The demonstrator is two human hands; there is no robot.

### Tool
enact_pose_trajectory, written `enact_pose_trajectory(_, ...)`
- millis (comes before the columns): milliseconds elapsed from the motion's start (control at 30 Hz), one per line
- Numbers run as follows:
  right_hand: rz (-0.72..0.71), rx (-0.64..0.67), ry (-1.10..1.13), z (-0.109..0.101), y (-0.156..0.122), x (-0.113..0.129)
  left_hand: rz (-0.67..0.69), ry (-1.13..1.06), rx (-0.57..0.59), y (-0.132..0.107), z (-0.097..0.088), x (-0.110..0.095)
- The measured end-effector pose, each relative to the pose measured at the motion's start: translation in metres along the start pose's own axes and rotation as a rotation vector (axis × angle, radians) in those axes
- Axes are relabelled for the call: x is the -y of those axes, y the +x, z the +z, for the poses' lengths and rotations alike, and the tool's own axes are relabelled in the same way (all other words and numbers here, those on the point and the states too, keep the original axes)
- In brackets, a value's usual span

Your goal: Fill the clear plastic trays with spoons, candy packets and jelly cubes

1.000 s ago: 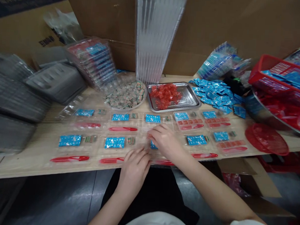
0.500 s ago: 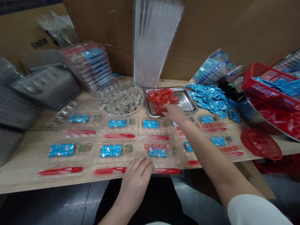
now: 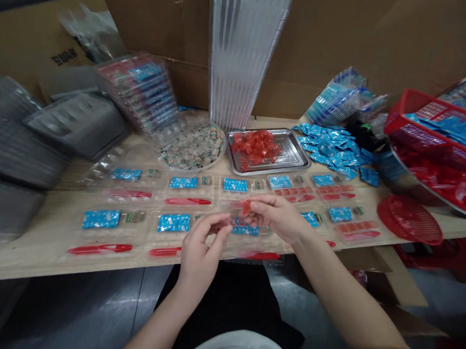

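Back from the rectangular steel tray (image 3: 292, 142), my right hand (image 3: 277, 217) pinches a small red translucent cube (image 3: 247, 207) between thumb and fingers; my half-curled left hand (image 3: 201, 245) hovers nearby, its grip unclear.

Open air above the clear plastic trays (image 3: 186, 193) on the wooden table (image 3: 28, 263), as far as the steel tray (image 3: 296, 146). Blocking the back, an upright stack of clear trays (image 3: 238, 56) and a cardboard wall (image 3: 339, 45). At far right, a red basket (image 3: 407, 112); at far left, grey trays (image 3: 76, 126).
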State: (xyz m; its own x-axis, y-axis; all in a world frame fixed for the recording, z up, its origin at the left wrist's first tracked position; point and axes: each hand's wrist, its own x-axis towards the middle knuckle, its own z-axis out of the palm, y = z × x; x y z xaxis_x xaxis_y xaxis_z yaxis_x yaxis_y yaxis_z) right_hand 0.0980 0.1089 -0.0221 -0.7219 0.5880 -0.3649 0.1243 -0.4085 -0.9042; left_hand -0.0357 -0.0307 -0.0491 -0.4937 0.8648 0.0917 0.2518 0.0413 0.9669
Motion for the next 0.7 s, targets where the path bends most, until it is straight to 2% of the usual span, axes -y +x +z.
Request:
enact_pose_trajectory(67,-0.038,0.006,-0.062,0.014,-0.007,-0.007,-0.074,-0.108,-0.009,0.007,0.002,-0.004)
enact_pose_trajectory(133,-0.113,-0.041,-0.165,0.024,-0.012,-0.013,-0.074,-0.087,-0.015,0.010,0.004,-0.006)
enact_pose_trajectory(333,-0.275,-0.273,-0.477,0.045,-0.025,-0.022,0.160,0.198,-0.074,0.000,0.000,-0.006)
enact_pose_trajectory(433,-0.323,-0.341,-0.646,0.053,-0.034,-0.024,0.195,0.240,-0.102,-0.007,-0.001,-0.007)
enact_pose_trajectory(500,-0.333,-0.300,-0.670,0.055,-0.039,-0.024,0.142,0.227,-0.119,-0.010,-0.001,-0.006)
enact_pose_trajectory(600,-0.278,-0.156,-0.526,0.054,-0.041,-0.025,0.032,0.193,-0.112,-0.014,-0.002,-0.001)
enact_pose_trajectory(700,-0.256,-0.125,-0.513,0.048,-0.035,-0.027,0.030,0.232,-0.106,-0.019,-0.006,0.009)
